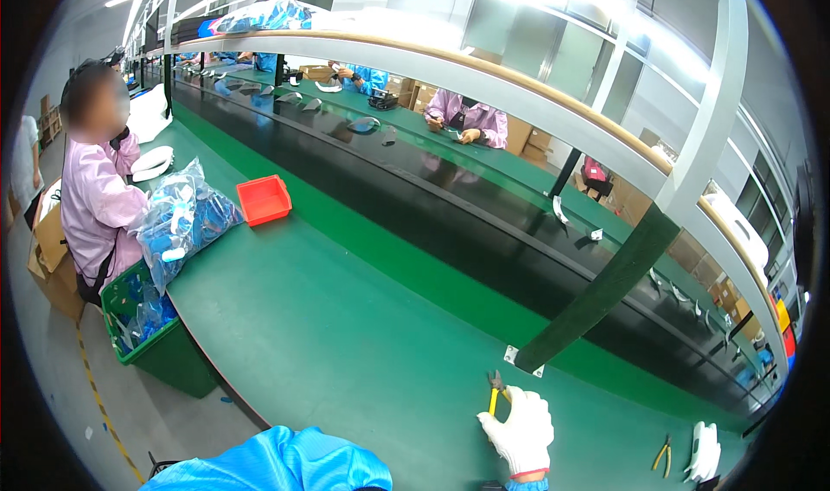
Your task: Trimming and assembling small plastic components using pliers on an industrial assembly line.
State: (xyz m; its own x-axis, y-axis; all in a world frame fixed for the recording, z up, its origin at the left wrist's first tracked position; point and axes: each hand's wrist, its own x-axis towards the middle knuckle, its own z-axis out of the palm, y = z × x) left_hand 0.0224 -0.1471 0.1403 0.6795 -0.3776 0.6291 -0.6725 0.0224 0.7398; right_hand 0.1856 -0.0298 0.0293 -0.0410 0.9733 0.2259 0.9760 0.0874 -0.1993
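Right by us, we saw our puffy blue sleeve [277, 465]. Our left hand was out of view, so we could not tell how it was. Our right hand [523, 430], in a white glove, had its fingers bent around a small pair of pliers [495, 394] with yellow grips. The pliers were over the green table [346, 344], and their metal nose pointed away from us. Off to the right lay a second pair of pliers [662, 455]. Just beside it was another white glove [705, 452], and we could not tell if a hand was in it.

A bit past our hand, we saw a dark green post [596, 292] with a metal plate [525, 361] at its foot. Farther off, to the left, a red tray [264, 201] sat near a clear bag [186, 223] full of blue things. A green bin [173, 361] stood below the bag, and a person in pink [99, 197] was just beside it.

Past that, we saw a long black belt [415, 197] and one more person in pink [471, 119] across it.
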